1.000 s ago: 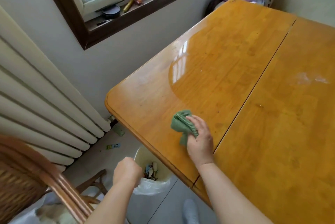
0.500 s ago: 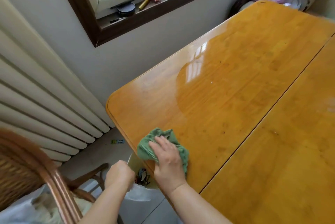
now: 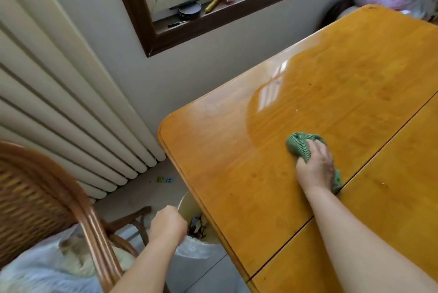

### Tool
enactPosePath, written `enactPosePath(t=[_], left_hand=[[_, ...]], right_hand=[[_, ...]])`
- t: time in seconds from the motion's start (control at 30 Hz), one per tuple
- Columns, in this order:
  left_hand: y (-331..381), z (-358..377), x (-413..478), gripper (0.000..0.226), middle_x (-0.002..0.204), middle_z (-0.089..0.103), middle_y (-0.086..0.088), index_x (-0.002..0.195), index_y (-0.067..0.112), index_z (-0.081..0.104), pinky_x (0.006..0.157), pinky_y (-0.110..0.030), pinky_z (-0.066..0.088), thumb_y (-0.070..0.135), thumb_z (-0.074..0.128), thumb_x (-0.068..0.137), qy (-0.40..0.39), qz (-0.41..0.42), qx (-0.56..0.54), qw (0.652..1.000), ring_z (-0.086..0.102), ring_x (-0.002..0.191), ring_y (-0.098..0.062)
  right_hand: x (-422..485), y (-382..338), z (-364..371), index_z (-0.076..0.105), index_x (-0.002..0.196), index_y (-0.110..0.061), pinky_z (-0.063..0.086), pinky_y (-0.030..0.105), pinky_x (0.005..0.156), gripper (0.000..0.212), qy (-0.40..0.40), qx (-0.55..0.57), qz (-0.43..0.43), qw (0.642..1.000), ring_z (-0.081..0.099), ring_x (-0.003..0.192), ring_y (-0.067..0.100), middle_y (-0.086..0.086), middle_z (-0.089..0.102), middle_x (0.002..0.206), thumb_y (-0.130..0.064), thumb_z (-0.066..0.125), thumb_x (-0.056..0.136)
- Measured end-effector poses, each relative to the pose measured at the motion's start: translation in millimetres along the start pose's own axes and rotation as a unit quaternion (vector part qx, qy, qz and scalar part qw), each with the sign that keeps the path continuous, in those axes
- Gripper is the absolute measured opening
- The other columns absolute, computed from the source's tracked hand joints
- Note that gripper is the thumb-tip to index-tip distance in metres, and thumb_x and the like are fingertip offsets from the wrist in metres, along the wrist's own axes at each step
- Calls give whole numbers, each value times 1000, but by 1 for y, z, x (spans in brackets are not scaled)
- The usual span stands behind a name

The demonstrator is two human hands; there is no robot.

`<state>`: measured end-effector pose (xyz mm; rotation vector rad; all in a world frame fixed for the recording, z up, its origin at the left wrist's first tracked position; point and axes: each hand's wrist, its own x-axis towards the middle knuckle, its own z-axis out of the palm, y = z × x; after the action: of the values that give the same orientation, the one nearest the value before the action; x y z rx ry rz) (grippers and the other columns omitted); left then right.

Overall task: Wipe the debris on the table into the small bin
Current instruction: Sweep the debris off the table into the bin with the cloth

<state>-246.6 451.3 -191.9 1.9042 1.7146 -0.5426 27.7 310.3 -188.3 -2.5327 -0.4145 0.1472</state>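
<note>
R hand (image 3: 315,167) clamps green cloth (image 3: 299,146), pressed on table (image 3: 225,150), well in from edge. I see L hand (image 3: 168,224) fisted on rim of small bin (image 3: 189,201), below table edge, debris inside. Tiny specks on tabletop.

The table (image 3: 308,93) edge hides most of the small bin (image 3: 187,202) (contents too blurry to identify), and the right hand (image 3: 315,167) covers much of the green cloth (image 3: 299,144).

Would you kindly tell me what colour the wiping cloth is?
Green, with a ribbed texture: cloth, seen in the head view.
</note>
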Motion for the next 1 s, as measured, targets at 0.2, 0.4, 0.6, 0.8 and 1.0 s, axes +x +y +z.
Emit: enactPosePath(t=[0.2, 0.4, 0.6, 0.8, 1.0], left_hand=[[-9, -7, 2, 20, 77, 65, -8, 75, 12, 61, 60, -31, 48, -4, 49, 74, -7, -4, -15, 1000, 64, 76, -26], [-12, -13, 8, 22, 76, 62, -6, 70, 15, 54, 58, -30, 47, -2, 45, 79, 10, -3, -13, 1000, 61, 72, -22], [-7, -12, 22, 16, 73, 58, -3, 78, 15, 57, 60, -28, 47, 2, 49, 83, 14, -7, -26, 1000, 60, 71, -19], [-2, -27, 33, 21, 83, 66, -7, 85, 11, 63, 64, -32, 52, -3, 50, 77, -1, -15, -15, 1000, 64, 79, -25], [-1, -34, 53, 16, 79, 57, -2, 88, 14, 60, 61, -27, 47, 3, 49, 84, 25, -15, -7, 1000, 59, 74, -18]], right_hand=[[-142, -90, 72, 60, 116, -19, 33, 36, 109, 53, -164, 84, -298, 937, 49, 123, 25, 7, 59, 127, 4, 54, 69], [-55, -74, 25, 58, 119, -13, 34, 18, 101, 48, -31, 259, -108, 959, 52, 118, 25, 7, 57, 126, 5, 52, 75], [10, -48, 24, 47, 131, -9, 29, 37, 110, 57, 6, 54, 1, 999, 37, 132, 32, 17, 41, 142, 4, 50, 76], [-110, -126, 92, 53, 126, -21, 28, 31, 113, 56, -204, 77, -297, 930, 42, 129, 22, 5, 50, 137, 3, 51, 76], [4, -106, 34, 57, 120, -13, 38, 28, 103, 55, -48, 259, -139, 955, 53, 118, 25, 11, 58, 125, 6, 45, 70]])
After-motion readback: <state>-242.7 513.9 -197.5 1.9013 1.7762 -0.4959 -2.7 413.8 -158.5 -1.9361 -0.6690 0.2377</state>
